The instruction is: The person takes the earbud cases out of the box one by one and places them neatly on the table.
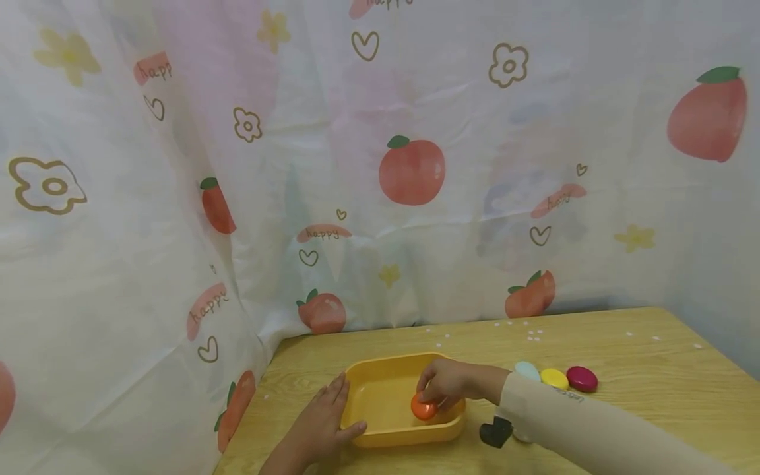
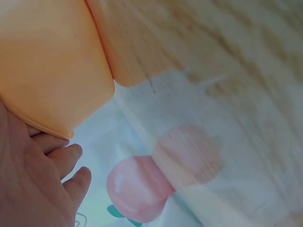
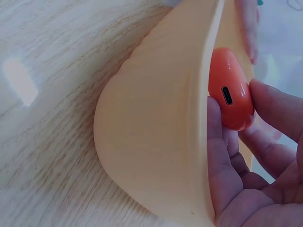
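Note:
A yellow plastic tray (image 1: 380, 437) stands near the front of the wooden table. My right hand (image 1: 444, 382) is inside its right part and pinches a rounded orange case (image 1: 424, 407) between thumb and fingers. In the right wrist view, a small charging port shows on the glossy orange case (image 3: 232, 90), beside the tray's wall (image 3: 147, 118). My left hand (image 1: 320, 419) rests against the left side of the tray, fingers fairly straight along the outside and thumb by the near corner. The left wrist view shows these fingers (image 2: 68, 161) touching the rim.
To the right of the tray lie a pale blue (image 1: 527, 371), a yellow (image 1: 554, 379) and a dark red rounded case (image 1: 582, 379). A black object (image 1: 495, 432) and a partly hidden pale one are under my right sleeve. White dots speckle the table; a printed curtain (image 1: 410, 251) hangs behind.

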`<state>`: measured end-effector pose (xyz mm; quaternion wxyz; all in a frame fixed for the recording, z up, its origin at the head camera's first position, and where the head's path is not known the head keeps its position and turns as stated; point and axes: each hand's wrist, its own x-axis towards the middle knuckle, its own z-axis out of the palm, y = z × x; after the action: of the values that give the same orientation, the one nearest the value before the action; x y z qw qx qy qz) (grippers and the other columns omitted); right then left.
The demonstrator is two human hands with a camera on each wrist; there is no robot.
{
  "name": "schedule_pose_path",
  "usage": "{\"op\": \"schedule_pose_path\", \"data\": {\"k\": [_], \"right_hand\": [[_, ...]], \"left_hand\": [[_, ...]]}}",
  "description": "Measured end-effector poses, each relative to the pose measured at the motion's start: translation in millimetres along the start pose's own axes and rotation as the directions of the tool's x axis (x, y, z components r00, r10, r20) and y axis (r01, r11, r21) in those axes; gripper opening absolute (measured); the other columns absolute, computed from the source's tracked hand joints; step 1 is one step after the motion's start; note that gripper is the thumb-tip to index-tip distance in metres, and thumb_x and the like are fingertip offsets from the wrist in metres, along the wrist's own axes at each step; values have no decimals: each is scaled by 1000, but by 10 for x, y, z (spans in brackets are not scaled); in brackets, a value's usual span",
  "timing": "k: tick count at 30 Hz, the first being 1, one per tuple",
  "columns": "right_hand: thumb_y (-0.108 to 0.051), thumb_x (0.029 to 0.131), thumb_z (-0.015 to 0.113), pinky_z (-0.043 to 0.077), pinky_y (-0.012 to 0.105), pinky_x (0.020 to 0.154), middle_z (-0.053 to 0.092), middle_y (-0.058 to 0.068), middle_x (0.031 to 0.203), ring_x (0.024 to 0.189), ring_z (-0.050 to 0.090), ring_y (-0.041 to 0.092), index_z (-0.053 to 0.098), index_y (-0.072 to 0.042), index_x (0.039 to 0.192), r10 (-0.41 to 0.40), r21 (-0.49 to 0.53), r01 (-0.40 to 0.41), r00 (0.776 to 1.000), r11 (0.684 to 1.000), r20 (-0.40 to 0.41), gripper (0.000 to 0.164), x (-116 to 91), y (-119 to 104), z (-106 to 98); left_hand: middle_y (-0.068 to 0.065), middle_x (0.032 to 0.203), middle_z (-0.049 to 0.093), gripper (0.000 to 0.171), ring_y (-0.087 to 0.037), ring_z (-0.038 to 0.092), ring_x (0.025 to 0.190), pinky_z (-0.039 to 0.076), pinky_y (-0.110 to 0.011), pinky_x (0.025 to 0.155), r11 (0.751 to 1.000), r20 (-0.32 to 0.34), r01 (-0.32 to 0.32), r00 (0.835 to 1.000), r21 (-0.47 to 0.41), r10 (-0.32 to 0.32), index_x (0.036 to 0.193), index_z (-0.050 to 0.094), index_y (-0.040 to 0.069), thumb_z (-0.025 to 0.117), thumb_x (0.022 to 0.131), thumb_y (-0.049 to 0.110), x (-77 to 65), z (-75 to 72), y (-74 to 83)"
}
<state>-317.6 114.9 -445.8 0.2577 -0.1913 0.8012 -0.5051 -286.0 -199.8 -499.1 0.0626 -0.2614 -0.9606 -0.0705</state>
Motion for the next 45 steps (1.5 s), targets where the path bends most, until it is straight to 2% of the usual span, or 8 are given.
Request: {"op": "schedule_pose_path", "data": {"k": [8,21,32,39,45], "right_hand": [[-2,90,66,58,39,67,67,11,86,75,67,22,67,3,99,-40,17,40,999,999,19,10,-72,27,-68],[-2,89,67,57,44,72,67,12,91,80,67,26,66,5,106,-66,60,67,998,996,-14,18,-187,18,-154],[-4,89,68,57,43,72,67,11,92,83,66,23,67,5,107,-95,79,99,994,992,-51,20,-320,39,-352],[-3,90,66,56,46,77,67,11,94,87,65,24,65,8,109,-137,137,143,989,980,-48,22,-410,124,-488],[-6,92,66,54,50,81,67,12,97,89,64,24,64,8,112,-132,163,138,990,977,-48,25,-484,200,-583]], "left_hand": [[-20,157,23,89,-31,27,142,24,-52,112,1000,1,-5,1000,-18,5,148,30,-8,43,96,63,-21,-9,15],[-20,157,22,89,-32,27,142,23,-53,112,999,25,7,1000,-33,-6,149,29,-7,43,96,62,-23,-63,50],[-21,157,22,90,-32,27,142,23,-54,112,999,26,0,1000,-38,1,149,29,-8,40,96,64,-40,-68,38],[-21,157,21,91,-32,27,141,24,-53,111,999,25,-6,1000,-37,7,149,29,-8,40,96,65,-37,-75,35],[-21,157,22,93,-32,28,141,25,-53,111,1000,24,-13,1000,-18,14,148,30,-8,37,95,68,-22,-44,9]]}}
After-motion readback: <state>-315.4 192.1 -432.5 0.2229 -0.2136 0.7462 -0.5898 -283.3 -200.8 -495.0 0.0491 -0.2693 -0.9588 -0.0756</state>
